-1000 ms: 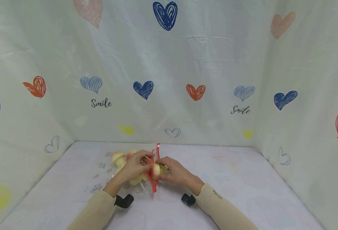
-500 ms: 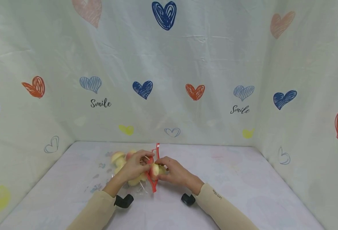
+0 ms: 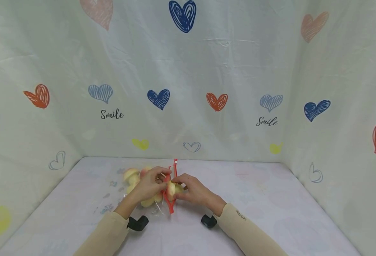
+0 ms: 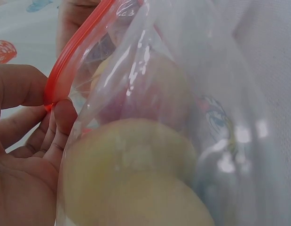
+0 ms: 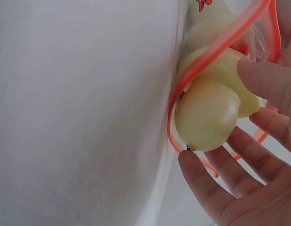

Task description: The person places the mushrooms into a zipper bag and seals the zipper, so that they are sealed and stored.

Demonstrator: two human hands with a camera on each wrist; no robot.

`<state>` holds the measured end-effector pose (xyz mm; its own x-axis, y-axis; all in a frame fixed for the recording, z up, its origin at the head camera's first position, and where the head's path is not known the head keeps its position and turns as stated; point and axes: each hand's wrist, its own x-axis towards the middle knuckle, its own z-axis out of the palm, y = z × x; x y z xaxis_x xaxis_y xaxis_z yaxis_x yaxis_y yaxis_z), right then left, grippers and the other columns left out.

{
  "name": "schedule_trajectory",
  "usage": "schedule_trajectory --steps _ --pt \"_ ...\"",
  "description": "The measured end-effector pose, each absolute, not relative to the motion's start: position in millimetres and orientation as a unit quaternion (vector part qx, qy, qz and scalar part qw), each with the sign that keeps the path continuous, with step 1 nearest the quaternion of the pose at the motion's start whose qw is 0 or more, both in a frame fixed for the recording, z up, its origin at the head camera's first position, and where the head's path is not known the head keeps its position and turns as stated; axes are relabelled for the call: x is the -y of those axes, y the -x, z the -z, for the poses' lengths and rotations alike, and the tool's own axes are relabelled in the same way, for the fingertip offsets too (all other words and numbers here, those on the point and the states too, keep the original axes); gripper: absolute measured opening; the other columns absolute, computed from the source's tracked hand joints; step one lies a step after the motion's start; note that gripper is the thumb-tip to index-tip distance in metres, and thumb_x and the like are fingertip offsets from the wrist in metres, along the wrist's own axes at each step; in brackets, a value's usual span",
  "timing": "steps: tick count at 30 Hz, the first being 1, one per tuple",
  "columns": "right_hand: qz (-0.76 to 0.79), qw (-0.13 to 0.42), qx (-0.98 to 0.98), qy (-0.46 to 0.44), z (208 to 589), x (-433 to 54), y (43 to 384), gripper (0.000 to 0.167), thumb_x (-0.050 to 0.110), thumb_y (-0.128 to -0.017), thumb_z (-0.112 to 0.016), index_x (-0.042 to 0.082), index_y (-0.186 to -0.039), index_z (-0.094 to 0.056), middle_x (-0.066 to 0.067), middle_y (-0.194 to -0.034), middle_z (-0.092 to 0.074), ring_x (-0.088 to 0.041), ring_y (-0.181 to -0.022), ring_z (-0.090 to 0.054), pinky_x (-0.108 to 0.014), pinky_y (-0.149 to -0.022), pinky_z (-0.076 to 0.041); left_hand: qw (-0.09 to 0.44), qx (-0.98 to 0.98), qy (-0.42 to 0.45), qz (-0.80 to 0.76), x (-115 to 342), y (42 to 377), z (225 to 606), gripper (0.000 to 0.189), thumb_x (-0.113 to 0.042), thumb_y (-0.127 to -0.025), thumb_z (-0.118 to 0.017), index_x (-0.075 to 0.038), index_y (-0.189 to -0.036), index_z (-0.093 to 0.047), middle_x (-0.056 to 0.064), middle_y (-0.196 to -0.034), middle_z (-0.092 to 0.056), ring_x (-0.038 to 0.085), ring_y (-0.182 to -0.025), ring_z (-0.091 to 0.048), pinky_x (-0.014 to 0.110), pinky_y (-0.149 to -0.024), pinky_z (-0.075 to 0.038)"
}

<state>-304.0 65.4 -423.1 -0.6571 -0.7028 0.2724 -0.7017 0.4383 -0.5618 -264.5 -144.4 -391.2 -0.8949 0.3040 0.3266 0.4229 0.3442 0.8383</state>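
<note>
A clear plastic zip bag [image 4: 150, 28] with a red-orange zip edge [image 3: 175, 168] lies on its side, holding several pale-yellow, pink-blushed pieces [image 3: 131, 175], some shaped like mushrooms. My left hand [image 3: 150, 185] pinches the zip edge between thumb and finger, as the left wrist view shows. At the bag's mouth, my right hand [image 3: 192, 190] holds one pale-yellow, mushroom-shaped piece [image 5: 208, 115] between thumb and fingers. A small dark tip shows on that piece's rounded end. It sits inside the loop of the zip edge in the right wrist view. My left hand hides part of the bag in the head view.
The bag rests on a white patterned tablecloth [image 3: 239, 199]. White curtains [image 3: 188, 64] printed with hearts stand behind and on both sides. Black wrist mounts [image 3: 138, 223] stick out below both forearms.
The piece in my right hand has shifted slightly left, toward the bag's inside. My right fingers have moved a little with it. My left hand stays on the zip edge.
</note>
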Motion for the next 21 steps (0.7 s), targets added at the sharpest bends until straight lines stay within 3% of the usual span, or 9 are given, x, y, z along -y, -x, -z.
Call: schedule_trajectory --steps 13,21 --pt "0.357 0.004 -0.841 0.407 423.8 -65.2 304.2 0.036 0.017 -0.084 -0.074 0.016 -0.118 -0.062 0.004 -0.113 -0.057 -0.009 -0.104 -0.056 -0.029 -0.084 -0.052 0.063 0.818 0.222 0.526 149.5 274.0 401.8 0.039 0.008 -0.078 -0.059 -0.001 -0.115 -0.064 0.017 -0.107 -0.059 0.02 -0.086 -0.057 0.025 -0.07 -0.05" --pt "0.37 0.007 -0.838 0.401 424.4 -62.9 303.5 0.032 0.011 -0.082 -0.074 0.01 -0.113 -0.063 0.002 -0.11 -0.058 -0.011 -0.102 -0.057 -0.026 -0.085 -0.051 0.051 0.814 0.231 0.53 144.1 253.4 377.3 0.036 0.012 -0.081 -0.057 0.008 -0.116 -0.059 0.026 -0.107 -0.056 0.025 -0.088 -0.055 0.023 -0.069 -0.048"
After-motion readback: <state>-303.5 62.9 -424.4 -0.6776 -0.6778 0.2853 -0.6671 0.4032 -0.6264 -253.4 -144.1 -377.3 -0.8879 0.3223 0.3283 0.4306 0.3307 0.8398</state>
